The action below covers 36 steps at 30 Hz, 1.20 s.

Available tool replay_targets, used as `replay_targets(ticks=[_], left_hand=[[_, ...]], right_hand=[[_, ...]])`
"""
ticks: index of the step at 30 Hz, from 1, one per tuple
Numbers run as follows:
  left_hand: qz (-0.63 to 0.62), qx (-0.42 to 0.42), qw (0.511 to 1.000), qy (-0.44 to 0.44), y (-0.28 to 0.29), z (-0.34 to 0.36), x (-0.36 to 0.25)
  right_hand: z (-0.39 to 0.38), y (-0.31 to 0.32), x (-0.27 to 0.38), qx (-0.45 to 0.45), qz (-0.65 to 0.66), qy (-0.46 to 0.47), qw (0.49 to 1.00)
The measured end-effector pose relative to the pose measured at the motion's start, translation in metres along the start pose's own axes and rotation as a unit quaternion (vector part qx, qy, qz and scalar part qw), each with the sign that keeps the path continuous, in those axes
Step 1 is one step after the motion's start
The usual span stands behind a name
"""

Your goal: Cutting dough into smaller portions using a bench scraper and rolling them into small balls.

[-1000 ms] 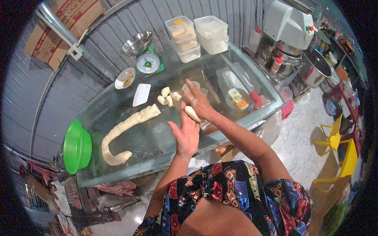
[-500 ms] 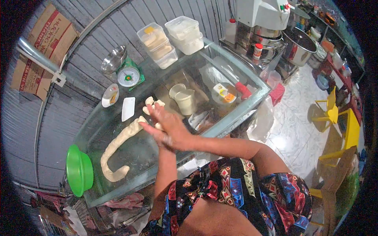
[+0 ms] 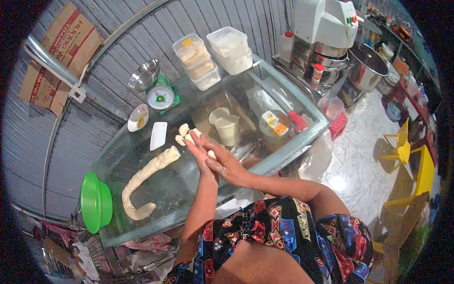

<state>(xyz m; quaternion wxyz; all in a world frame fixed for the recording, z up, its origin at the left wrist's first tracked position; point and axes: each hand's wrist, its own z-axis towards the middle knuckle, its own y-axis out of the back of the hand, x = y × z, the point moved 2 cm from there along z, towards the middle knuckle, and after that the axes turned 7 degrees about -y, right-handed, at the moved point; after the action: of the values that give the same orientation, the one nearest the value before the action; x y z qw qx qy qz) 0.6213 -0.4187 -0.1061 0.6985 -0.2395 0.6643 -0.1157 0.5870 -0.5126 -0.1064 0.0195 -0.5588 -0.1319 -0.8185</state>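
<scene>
My left hand (image 3: pixel 200 157) and my right hand (image 3: pixel 229 166) are pressed together over the glass-topped table (image 3: pixel 165 189), fingers stretched out. Between the palms a small ball of dough (image 3: pixel 211 154) peeks out; the rest of it is hidden. Just beyond my left fingertips lie several cut dough pieces (image 3: pixel 184 129), partly covered by the fingers. To the left of the hands a long dough roll (image 3: pixel 142 175) curves like a hook on the glass. A flat white dough scraper (image 3: pixel 158 136) rests beyond the roll's cut end.
A green basin (image 3: pixel 96 203) stands at the table's left end. Along the far side are a small white bowl (image 3: pixel 138 117), a green dial scale (image 3: pixel 161 97) and stacked plastic tubs (image 3: pixel 230 49). Cream-coloured cups (image 3: pixel 227 130) sit right of the dough pieces. A mixer (image 3: pixel 326 28) stands far right.
The hands have turned against each other: the left palm and fingers now show, where the right hand covered them before. The whole view has shifted slightly. The dough roll keeps its shape.
</scene>
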Motion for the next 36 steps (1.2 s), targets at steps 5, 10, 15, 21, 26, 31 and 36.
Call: replay_targets(ticks=[5,10,15,21,26,31,36], left_hand=[[-0.051,-0.055,0.997,0.011,-0.004,0.015,0.013],[0.249,-0.045,0.962,-0.106,0.03,0.009,0.041],[0.319,-0.055,0.931,-0.168,0.049,-0.003,0.065],[0.369,-0.048,0.903,-0.216,0.054,-0.009,0.067],[0.459,-0.018,0.851,-0.256,0.046,-0.002,0.074],[0.509,-0.058,0.819,-0.258,0.061,-0.007,0.063],[0.486,-0.045,0.845,-0.218,0.064,-0.013,0.065]], right_hand=[[0.017,0.014,-0.039,-0.019,0.158,-0.057,0.986],[0.072,0.083,-0.107,-0.055,0.313,-0.381,0.868],[0.119,0.133,-0.13,-0.022,0.416,-0.355,0.837],[0.137,0.13,-0.129,0.014,0.462,-0.331,0.822],[0.175,0.178,-0.199,-0.151,0.027,-0.225,0.962],[0.21,0.196,-0.191,-0.198,-0.304,-0.055,0.93],[0.196,0.187,-0.241,-0.037,-0.433,-0.093,0.896]])
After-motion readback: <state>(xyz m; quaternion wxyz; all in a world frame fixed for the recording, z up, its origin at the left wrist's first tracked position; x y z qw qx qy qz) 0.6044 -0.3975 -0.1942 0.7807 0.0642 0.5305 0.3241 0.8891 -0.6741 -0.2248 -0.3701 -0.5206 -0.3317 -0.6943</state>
